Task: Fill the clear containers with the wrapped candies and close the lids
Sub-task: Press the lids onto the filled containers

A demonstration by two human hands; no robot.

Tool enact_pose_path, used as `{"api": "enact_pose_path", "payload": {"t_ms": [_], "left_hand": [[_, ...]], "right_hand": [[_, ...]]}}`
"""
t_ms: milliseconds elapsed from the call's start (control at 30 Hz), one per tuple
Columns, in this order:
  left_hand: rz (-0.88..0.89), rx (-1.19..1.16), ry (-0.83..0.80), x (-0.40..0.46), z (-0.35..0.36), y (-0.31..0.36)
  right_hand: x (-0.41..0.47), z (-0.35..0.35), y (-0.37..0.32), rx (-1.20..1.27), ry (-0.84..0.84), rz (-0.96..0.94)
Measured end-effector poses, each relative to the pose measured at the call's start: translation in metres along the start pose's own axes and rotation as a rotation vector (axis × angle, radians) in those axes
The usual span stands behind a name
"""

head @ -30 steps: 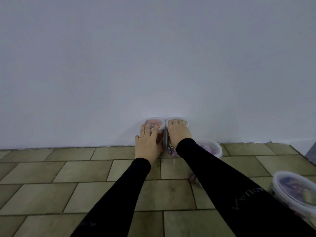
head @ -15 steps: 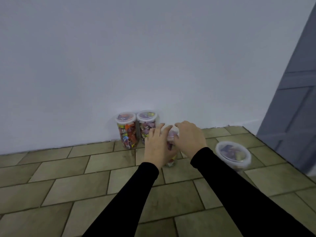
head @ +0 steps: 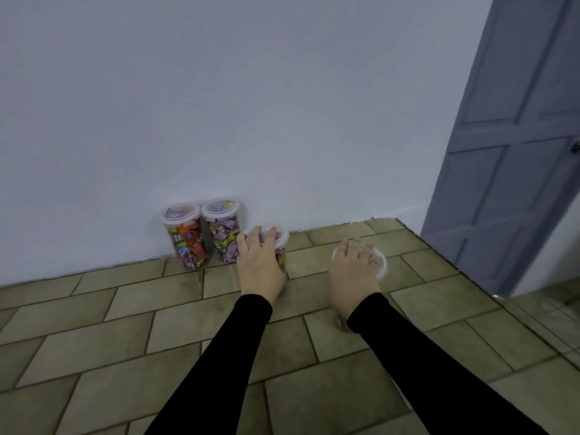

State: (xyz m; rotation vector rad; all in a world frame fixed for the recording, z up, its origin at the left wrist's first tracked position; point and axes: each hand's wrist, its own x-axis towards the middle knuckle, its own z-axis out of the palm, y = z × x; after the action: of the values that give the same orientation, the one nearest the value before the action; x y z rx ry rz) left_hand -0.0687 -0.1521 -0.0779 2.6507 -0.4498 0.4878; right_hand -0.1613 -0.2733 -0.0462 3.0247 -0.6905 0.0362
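Observation:
Two clear lidded containers stand side by side against the wall: one with orange and mixed candies (head: 185, 240), one with purple candies (head: 223, 232). Just right of them stands a third lidded container (head: 281, 243); my left hand (head: 259, 265) covers its top, fingers curled over the lid. Further right, my right hand (head: 353, 271) lies over the lid of a fourth container (head: 381, 262), fingers bent round its rim. Both arms wear black sleeves.
The floor is olive-green tile (head: 125, 324) meeting a plain white wall (head: 251, 89). A grey-blue panelled door (head: 514, 152) stands at the right, with more tiled floor beyond its lower edge.
My view has swung to the right. My right hand left the third container and moved right onto the fourth one. My left hand stayed on the third container's lid.

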Motion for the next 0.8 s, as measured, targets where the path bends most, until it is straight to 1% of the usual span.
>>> {"api": "enact_pose_path", "payload": {"t_ms": [133,233,300,400,500,667,800], "left_hand": [[0.007,0.049,0.039,-0.005,0.009,0.01],[-0.003,0.084,0.088,-0.003,0.017,0.013],[0.02,0.121,0.109,0.0,0.021,0.013],[0.046,0.173,0.071,0.01,0.022,0.011],[0.042,0.197,0.08,0.027,0.022,0.006],[0.066,0.287,0.058,0.057,0.025,-0.003],[0.105,0.348,0.078,0.083,0.033,-0.009]], "right_hand": [[0.014,0.0,0.002,-0.004,0.004,-0.119],[0.034,0.002,0.002,-0.002,0.046,-0.245],[0.051,0.007,-0.002,-0.016,0.075,-0.345],[0.077,0.012,-0.009,-0.008,0.131,-0.467],[0.106,0.012,-0.015,0.046,0.185,-0.517],[0.146,0.011,-0.021,0.114,0.203,-0.533],[0.177,0.01,-0.029,0.158,0.201,-0.549]]}}
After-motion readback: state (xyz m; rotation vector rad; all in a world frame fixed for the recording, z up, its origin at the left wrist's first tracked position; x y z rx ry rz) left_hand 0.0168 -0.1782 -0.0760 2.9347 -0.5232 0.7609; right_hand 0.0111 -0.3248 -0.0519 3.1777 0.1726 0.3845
